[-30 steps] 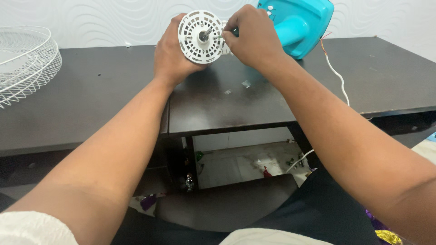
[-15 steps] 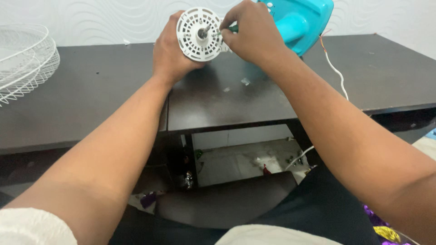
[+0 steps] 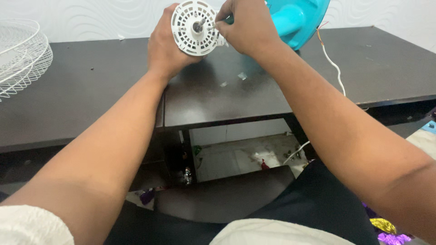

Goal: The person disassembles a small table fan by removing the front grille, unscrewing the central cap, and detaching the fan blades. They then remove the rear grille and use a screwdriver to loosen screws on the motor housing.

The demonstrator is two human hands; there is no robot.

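My left hand [image 3: 165, 47] grips the white motor cover [image 3: 195, 28] above the tabletop's [image 3: 91, 100] far edge; my right hand [image 3: 247, 27] pinches a small green-handled tool [image 3: 228, 20] at its face. Open tabletop nearer me, wire grille [image 3: 20, 56] far left.

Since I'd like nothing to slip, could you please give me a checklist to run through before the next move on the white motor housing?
1. Left hand grips the round white slotted plastic motor housing: ok.
2. Right hand holds a green-handled tool at the housing's face: ok.
3. Tool tip seated: cannot tell, fingers hide it.
4. Metal shaft unobstructed: ok.
5. White cable away from both hands: ok.
6. Turquoise plastic fan base steady on the dark wooden table: cannot tell.
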